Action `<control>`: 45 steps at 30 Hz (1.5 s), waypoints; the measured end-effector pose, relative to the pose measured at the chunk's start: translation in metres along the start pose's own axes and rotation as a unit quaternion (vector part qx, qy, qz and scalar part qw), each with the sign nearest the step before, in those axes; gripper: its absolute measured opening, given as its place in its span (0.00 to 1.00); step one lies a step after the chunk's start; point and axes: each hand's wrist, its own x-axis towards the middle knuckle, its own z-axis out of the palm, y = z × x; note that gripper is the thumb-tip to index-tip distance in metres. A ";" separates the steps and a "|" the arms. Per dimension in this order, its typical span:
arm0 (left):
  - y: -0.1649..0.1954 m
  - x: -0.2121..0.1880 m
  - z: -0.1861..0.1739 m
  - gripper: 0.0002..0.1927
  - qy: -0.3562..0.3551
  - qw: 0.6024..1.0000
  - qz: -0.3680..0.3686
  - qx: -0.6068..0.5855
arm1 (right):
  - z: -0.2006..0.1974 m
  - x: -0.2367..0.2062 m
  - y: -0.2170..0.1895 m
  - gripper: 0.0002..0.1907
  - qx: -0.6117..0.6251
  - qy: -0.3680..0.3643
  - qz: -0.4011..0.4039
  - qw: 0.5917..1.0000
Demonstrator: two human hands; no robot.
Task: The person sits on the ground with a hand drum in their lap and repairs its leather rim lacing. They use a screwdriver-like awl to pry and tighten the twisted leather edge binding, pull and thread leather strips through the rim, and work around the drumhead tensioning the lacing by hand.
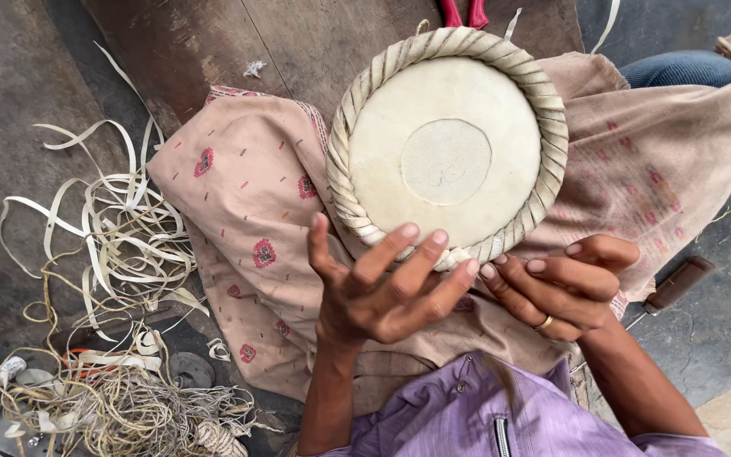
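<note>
A round drum head (447, 145) with a pale skin, a darker central circle and a braided cream rim stands tilted on my lap. My left hand (385, 283) is spread palm up, its fingertips touching the lower rim. Beside it, my right hand (566, 286), wearing a gold ring, curls its fingers against the same lower rim. Both hands support the drum head from below.
A beige cloth with red flower motifs (251, 199) covers my lap. A tangle of pale strips and cords (112, 279) lies on the ground at left. Red tool handles (464, 12) show beyond the drum; a dark-handled tool (677, 284) lies at right.
</note>
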 end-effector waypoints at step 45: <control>-0.068 0.015 -0.035 0.18 0.182 0.716 -0.529 -0.419 | -0.113 -0.169 -0.023 0.13 -0.154 -0.158 0.545 0.809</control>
